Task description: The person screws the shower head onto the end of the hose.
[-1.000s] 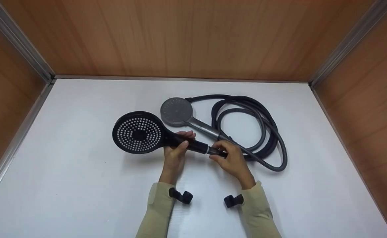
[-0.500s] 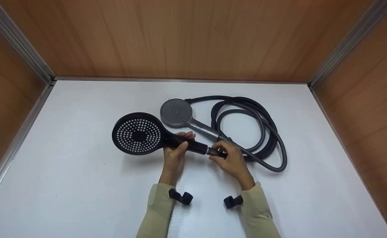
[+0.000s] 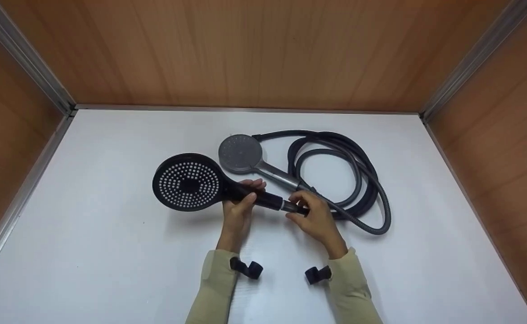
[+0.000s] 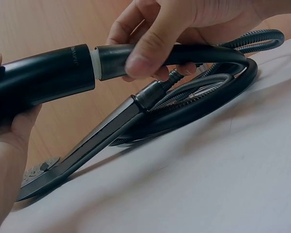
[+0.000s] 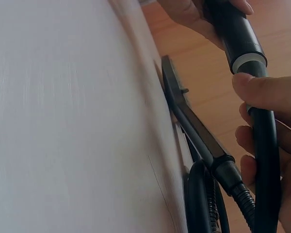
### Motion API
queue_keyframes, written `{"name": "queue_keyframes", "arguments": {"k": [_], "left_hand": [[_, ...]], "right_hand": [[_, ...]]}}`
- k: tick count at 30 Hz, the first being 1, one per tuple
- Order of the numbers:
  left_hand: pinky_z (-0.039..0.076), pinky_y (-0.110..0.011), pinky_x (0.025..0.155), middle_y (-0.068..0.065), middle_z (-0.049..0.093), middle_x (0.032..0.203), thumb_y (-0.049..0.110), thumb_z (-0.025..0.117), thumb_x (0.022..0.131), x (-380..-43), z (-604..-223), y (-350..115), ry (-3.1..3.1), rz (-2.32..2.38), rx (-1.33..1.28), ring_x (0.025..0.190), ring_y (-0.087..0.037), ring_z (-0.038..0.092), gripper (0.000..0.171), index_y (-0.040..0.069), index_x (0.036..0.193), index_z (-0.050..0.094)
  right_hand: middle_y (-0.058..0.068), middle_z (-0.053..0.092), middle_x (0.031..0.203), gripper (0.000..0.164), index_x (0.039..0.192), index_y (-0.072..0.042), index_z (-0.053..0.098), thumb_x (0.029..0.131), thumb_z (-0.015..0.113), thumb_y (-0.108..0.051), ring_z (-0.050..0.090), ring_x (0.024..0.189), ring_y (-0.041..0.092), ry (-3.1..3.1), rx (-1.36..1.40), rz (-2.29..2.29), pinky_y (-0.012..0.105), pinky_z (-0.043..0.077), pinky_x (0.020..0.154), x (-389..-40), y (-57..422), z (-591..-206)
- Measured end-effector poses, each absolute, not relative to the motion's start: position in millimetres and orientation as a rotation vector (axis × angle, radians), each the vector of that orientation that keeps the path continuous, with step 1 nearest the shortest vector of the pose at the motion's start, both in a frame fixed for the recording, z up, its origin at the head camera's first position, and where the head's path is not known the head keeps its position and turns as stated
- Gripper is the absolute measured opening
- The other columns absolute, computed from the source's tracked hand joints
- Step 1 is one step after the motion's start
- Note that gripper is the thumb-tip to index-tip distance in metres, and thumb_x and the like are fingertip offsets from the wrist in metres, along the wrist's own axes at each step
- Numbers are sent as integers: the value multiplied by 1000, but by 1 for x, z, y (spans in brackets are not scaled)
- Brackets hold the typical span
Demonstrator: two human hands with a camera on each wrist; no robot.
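A black shower head (image 3: 189, 182) with rows of white nozzles is held above the table, its face turned up. My left hand (image 3: 237, 216) grips its handle (image 4: 48, 70). At the handle's end, my right hand (image 3: 315, 218) pinches the hose connector (image 4: 111, 60) between thumb and fingers. A white ring (image 5: 249, 59) shows between handle and connector. From the connector a smooth black hose (image 5: 266, 170) runs through the right hand. How far the connector sits in the handle is hidden.
Behind the hands a grey shower head (image 3: 240, 153) lies on the white table (image 3: 87, 225), with its ribbed hose (image 3: 382, 202) looped together with the black one at right. Wooden panels (image 3: 254, 54) enclose the back and sides.
Both hands keep nearly the same place and hold. The right fingers shift very slightly on the connector; the shower head stays where it was.
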State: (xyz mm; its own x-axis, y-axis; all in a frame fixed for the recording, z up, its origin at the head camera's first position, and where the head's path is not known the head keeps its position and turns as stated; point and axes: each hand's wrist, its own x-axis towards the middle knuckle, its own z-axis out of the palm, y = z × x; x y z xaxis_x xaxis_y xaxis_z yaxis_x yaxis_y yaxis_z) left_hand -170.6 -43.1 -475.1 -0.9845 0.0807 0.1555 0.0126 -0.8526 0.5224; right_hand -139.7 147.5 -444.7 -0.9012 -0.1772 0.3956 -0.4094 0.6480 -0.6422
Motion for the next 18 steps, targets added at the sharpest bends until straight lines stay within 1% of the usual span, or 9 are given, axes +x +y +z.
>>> {"name": "queue_keyframes", "arguments": {"k": [3,8,13,18], "left_hand": [[47,-35,102,-8,72,102,-11,63,80,-171,-477,-43,850,2975,264,101,-22,67,32,8,105,57],[47,-37,102,-7,72,102,-9,61,82,-171,-476,-43,906,2965,264,102,-22,67,30,8,106,56],[48,-37,102,-7,72,102,-9,62,81,-171,-475,-43,912,2975,260,102,-21,67,30,8,106,56],[47,-37,102,-7,72,102,-8,64,80,-173,-475,-42,895,2982,251,102,-21,67,31,8,106,56]], "right_hand": [[5,66,87,31,90,-6,63,66,83,0,61,74,14,-2572,446,1140,28,52,67,-139,148,-444],[5,67,87,27,87,-6,65,67,83,-3,63,76,13,-2574,423,1182,26,54,67,-139,149,-444],[4,68,86,26,89,-7,67,69,83,-7,63,76,14,-2571,425,1140,27,53,68,-141,149,-445],[4,68,87,27,91,-7,67,70,82,-7,62,75,15,-2570,412,1131,28,53,68,-142,149,-446]]}}
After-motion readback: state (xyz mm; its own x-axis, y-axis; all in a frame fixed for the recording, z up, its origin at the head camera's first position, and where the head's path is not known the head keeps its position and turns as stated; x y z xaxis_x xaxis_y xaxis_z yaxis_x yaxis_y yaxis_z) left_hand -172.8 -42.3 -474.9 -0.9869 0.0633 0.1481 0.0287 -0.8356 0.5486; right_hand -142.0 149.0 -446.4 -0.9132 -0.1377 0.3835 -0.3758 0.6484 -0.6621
